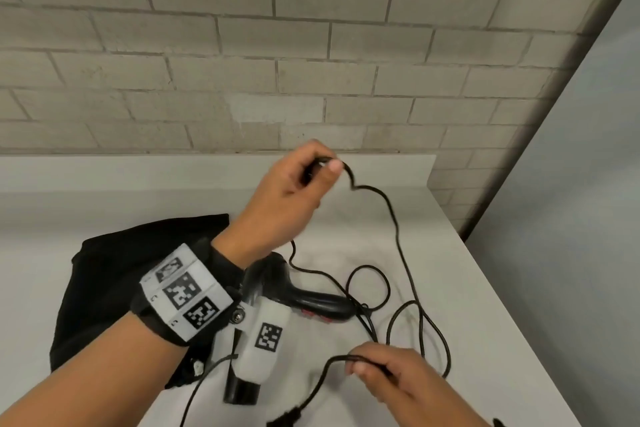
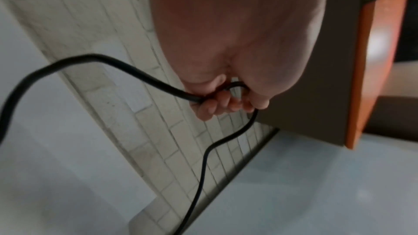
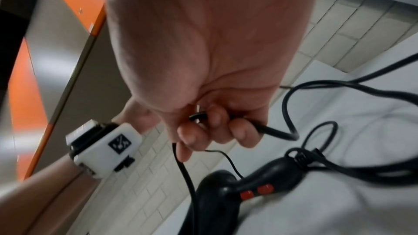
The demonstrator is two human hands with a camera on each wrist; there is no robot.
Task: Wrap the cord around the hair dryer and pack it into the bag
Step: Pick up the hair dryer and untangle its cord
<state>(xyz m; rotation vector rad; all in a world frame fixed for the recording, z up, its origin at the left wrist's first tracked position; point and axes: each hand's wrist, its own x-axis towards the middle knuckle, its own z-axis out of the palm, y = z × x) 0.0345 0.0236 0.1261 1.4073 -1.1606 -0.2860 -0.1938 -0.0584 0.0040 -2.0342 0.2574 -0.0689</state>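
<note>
So both hands are on the cord (image 1: 398,229) rn, and imo it's about getting the slack sorted before any wrapping starts. Left hand (image 1: 294,194) is raised toward the far side of the counter (image 1: 450,305), fingers curled and pinching a stretch of cord near the tiled wall. In the left wrist view you can see the cord go into the closed fist and come out the other side, so it's clamped on properly, not just draped. Right hand (image 1: 391,378) is down at the near edge, fingers curled round another section, clamped too. Prob holding two points apart like that so the loops btw them open up instead of knotting.

The hair dryer (image 1: 311,302) lies on its side on the counter, mid-frame, partly hidden under the left wrist. Its handle points right, and the red switches (image 3: 256,191) show best in the right wrist view. Nobody's holding it, so the counter carries the weight while the hands deal w/ the messy part. The rest of the cord sits in loose loops just right of the handle, none around the dryer body yet afaict.

The bag (image 1: 114,281) is the black fabric thing slumped on the left, just beside the dryer. Looks flat, can't tell where the opening is. Guess it's parked close so the pack step is a short move later.

Plug end (image 1: 287,418) seems to be at the near edge, blurry tho.
</note>
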